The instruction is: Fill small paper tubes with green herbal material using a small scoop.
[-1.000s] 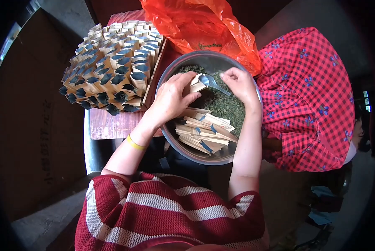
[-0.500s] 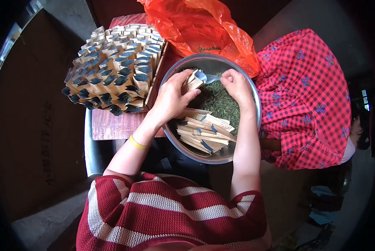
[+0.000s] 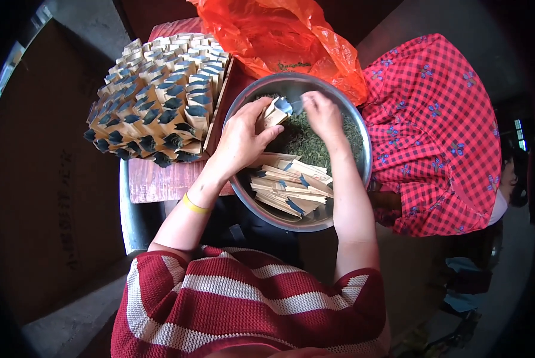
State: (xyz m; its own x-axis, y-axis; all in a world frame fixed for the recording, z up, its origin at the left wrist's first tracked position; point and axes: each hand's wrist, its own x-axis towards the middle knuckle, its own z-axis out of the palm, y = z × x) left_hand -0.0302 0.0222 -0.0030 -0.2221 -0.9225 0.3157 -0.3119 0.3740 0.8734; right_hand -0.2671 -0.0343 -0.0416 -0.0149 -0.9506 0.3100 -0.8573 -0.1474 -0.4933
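Observation:
My left hand grips a small open paper packet, its mouth turned toward my right hand, above a steel bowl. Pinched in my right hand is a small spoon, smeared by motion; its tip is at the packet's opening, and what it carries cannot be made out. Dark green dried leaves lie in the bowl below both hands. On the near side of the bowl rests a loose pile of flat, pale packets with dark inner edges.
Rows of upright open packets crowd a tray at the left, on a reddish wooden board. A crumpled orange-red plastic bag with leaf bits inside stands behind the bowl. Close at the right sits another person in red checked clothing.
My right hand has shifted a little to the left and up, bringing the spoon closer to the packet. The left hand keeps its hold nearly in place.

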